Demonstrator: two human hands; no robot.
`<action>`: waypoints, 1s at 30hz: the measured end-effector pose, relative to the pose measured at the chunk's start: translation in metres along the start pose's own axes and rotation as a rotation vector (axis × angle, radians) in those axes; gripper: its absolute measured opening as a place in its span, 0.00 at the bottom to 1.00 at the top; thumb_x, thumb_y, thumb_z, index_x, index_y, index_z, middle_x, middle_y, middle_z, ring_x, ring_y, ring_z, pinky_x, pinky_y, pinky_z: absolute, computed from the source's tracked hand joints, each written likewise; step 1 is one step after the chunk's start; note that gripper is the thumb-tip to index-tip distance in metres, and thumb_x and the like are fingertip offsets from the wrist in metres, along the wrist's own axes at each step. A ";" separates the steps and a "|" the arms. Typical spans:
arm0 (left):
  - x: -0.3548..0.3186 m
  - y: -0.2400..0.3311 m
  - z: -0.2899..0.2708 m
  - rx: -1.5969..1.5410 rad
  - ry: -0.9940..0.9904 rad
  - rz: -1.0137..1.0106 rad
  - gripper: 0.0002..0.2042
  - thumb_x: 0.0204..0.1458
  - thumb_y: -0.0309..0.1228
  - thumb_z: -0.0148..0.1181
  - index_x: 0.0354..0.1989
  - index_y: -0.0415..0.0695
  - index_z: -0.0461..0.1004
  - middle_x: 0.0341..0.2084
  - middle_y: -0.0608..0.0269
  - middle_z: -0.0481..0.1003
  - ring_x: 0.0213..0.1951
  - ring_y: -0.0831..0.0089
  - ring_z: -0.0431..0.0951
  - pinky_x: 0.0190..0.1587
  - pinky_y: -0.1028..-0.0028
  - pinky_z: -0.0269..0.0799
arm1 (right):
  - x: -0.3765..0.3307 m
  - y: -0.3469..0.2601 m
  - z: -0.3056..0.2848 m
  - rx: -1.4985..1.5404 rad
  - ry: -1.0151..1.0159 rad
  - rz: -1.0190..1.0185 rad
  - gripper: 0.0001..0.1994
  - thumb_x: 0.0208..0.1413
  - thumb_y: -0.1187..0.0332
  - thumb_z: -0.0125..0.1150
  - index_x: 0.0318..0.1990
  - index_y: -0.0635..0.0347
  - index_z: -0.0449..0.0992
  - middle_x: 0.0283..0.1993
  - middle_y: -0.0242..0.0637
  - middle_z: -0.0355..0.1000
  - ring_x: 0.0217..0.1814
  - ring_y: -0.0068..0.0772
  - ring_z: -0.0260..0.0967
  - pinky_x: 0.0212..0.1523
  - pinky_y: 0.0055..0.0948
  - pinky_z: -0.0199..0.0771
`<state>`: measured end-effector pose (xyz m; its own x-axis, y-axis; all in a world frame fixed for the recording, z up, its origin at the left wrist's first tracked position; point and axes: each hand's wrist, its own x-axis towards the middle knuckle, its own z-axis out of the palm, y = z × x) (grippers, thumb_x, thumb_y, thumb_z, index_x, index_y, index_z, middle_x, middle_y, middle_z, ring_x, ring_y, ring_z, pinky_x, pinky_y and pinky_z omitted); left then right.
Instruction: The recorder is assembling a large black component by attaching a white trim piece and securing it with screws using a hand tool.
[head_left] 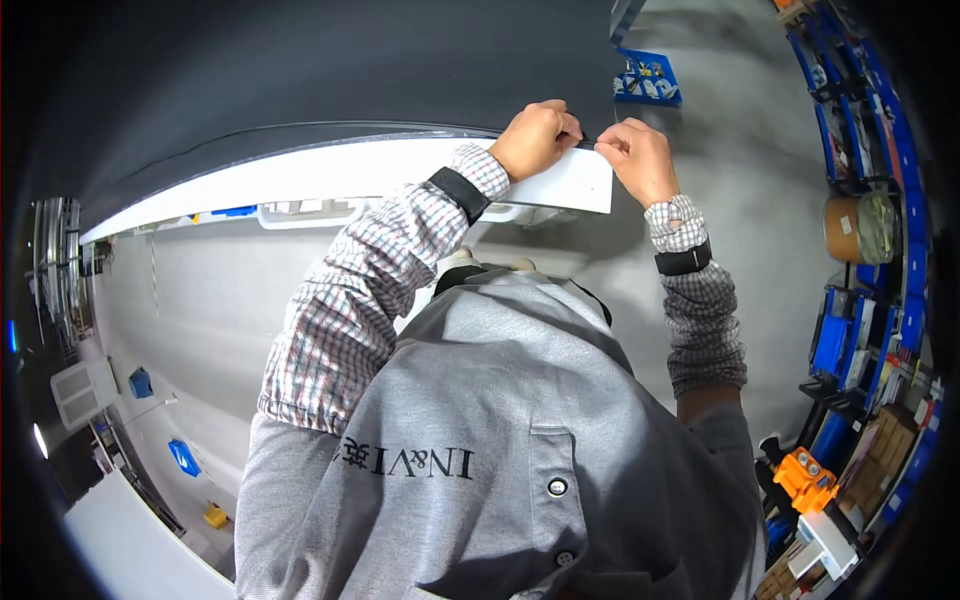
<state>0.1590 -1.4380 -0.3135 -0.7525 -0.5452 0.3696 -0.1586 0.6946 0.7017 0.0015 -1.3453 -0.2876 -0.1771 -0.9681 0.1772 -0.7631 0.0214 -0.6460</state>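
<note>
A wide black surface (420, 70) with a white front side (330, 178) stretches across in front of me. Along its front edge runs a thin black strip (590, 144), loosely curved farther left. At the right corner my left hand (538, 140) rests on the edge, fingers curled and pressed down on the strip. Just past that corner, my right hand (640, 160) has thumb and forefinger pinched together at the strip's end. The fingertips hide most of what lies between them.
A blue bin (648, 78) of small parts sits beyond the right corner. Shelves with blue bins (835, 340) line the right side, beside a brown drum (843, 228). An orange device (803, 480) stands lower right. At lower left is a white tabletop (130, 530); a blue bin (184, 457) lies nearby.
</note>
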 end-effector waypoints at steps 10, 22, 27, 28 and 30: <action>-0.002 0.000 -0.001 0.014 -0.035 -0.015 0.06 0.38 0.17 0.56 0.26 0.39 0.75 0.22 0.57 0.69 0.25 0.62 0.72 0.28 0.70 0.70 | 0.019 0.004 -0.002 -0.002 -0.211 0.069 0.04 0.36 0.75 0.61 0.22 0.63 0.73 0.24 0.39 0.68 0.27 0.39 0.68 0.28 0.34 0.67; -0.021 -0.019 -0.061 0.012 -0.157 -0.227 0.05 0.42 0.27 0.60 0.29 0.44 0.77 0.28 0.60 0.76 0.31 0.66 0.77 0.36 0.72 0.71 | 0.018 -0.003 -0.001 -0.117 -0.170 -0.457 0.03 0.37 0.80 0.54 0.22 0.63 0.70 0.27 0.36 0.68 0.33 0.38 0.67 0.33 0.32 0.68; -0.031 -0.028 -0.061 -0.184 -0.154 -0.407 0.05 0.45 0.29 0.61 0.29 0.43 0.78 0.24 0.61 0.77 0.27 0.73 0.75 0.34 0.76 0.70 | 0.022 -0.002 -0.001 -0.166 -0.214 -0.539 0.02 0.36 0.79 0.56 0.21 0.63 0.69 0.26 0.36 0.66 0.33 0.36 0.67 0.32 0.32 0.69; -0.031 -0.027 -0.061 -0.212 -0.146 -0.411 0.06 0.45 0.30 0.61 0.29 0.42 0.77 0.23 0.60 0.76 0.27 0.74 0.74 0.34 0.76 0.69 | 0.022 -0.002 -0.001 -0.182 -0.233 -0.553 0.03 0.36 0.79 0.56 0.21 0.63 0.69 0.26 0.36 0.66 0.33 0.36 0.66 0.32 0.32 0.69; -0.031 -0.027 -0.060 -0.243 -0.143 -0.432 0.06 0.45 0.30 0.61 0.29 0.42 0.78 0.23 0.60 0.76 0.27 0.75 0.74 0.34 0.76 0.69 | 0.024 -0.001 0.002 -0.160 -0.255 -0.566 0.03 0.37 0.79 0.56 0.21 0.63 0.69 0.27 0.36 0.66 0.33 0.36 0.66 0.32 0.32 0.69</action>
<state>0.2252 -1.4682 -0.3071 -0.7334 -0.6771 -0.0606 -0.3342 0.2815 0.8995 -0.0007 -1.3696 -0.2846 0.4193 -0.8688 0.2634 -0.7817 -0.4930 -0.3820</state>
